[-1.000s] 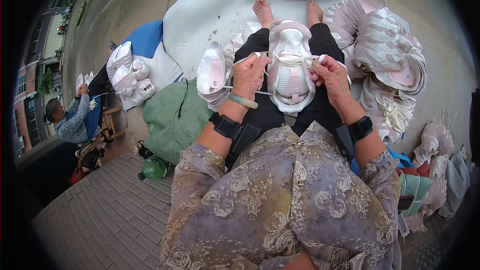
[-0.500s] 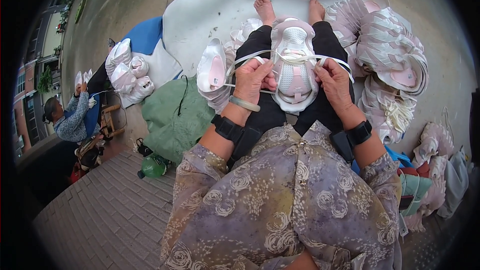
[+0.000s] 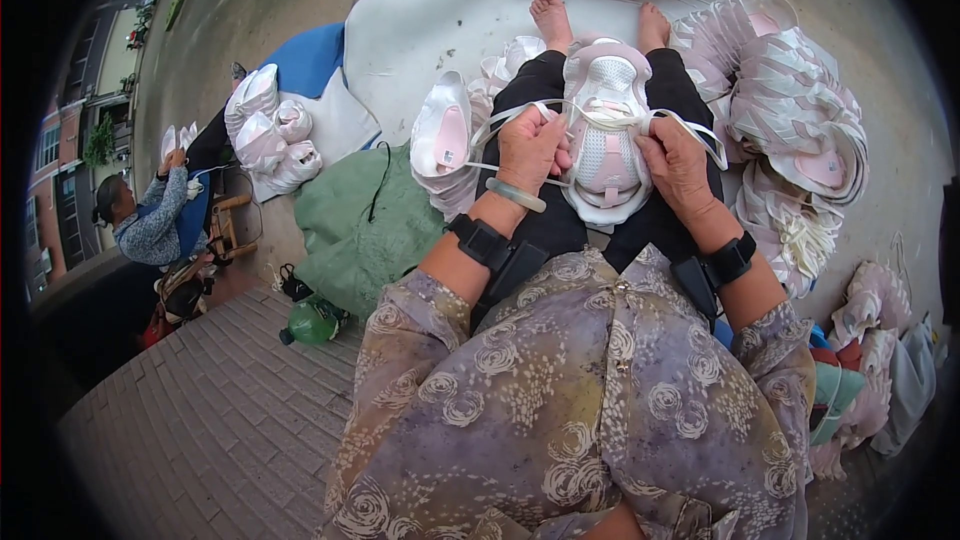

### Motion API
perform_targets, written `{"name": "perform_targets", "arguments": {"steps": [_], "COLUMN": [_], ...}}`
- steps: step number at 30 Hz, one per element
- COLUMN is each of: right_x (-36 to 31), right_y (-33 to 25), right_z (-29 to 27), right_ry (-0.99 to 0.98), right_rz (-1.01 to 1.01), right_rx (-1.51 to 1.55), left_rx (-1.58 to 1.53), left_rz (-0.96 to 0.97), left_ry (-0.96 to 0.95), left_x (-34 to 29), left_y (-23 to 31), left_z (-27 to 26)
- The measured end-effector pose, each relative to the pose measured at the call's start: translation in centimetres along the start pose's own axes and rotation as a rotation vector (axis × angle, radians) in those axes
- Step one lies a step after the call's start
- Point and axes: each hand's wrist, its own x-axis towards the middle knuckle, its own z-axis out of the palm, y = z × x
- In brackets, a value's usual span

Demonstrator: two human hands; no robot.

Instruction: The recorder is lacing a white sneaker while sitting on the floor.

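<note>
A white and pink shoe upper (image 3: 611, 167) lies along my lap between my thighs, toe side toward me. A flat white shoelace (image 3: 606, 118) crosses its middle and loops out to both sides. On the left of the upper, my left hand (image 3: 530, 150) is closed, pinching the lace between thumb and fingers; a strand also runs under those fingers. My right hand (image 3: 682, 162) pinches the lace at the upper's right edge, fingers curled. Both hands sit just above the upper, at about the same height.
Nested white and pink shoe uppers (image 3: 795, 100) are heaped to my right. Another stack (image 3: 443, 130) stands by my left knee. A green sack (image 3: 362, 220) and green bottle (image 3: 312, 322) lie at left. Another person (image 3: 150, 225) sits far left, holding white pieces. A pale sheet (image 3: 430, 20) spreads under my feet.
The whole scene has shifted slightly to the right in view. Both hands keep their pinch on the shoelace, with only a small movement of the fingers.
</note>
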Motion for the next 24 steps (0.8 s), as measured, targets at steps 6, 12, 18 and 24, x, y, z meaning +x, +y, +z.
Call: {"name": "perform_targets", "arguments": {"steps": [6,12,18,24], "right_x": [-0.9,-0.9,-0.8,-1.1], "right_y": [-0.4,-0.1,0.1,0.4], "right_z": [-0.5,-0.4,-0.3,-0.4], "right_ry": [0.007,0.019,0.024,0.037], "right_rz": [0.077,0.074,0.105,0.178], "right_rx": [0.099,0.114,0.163,0.208], "left_rx": [0.037,0.462,0.976,0.985], "left_rz": [0.157,0.432,0.696,0.805], "left_ry": [0.113,0.234,0.148,0.073], "left_x": [0.9,1.2,1.2,2.2], "left_y": [-0.9,-2.1,-1.1,-1.2], "left_z": [0.9,1.2,1.4,1.3]}}
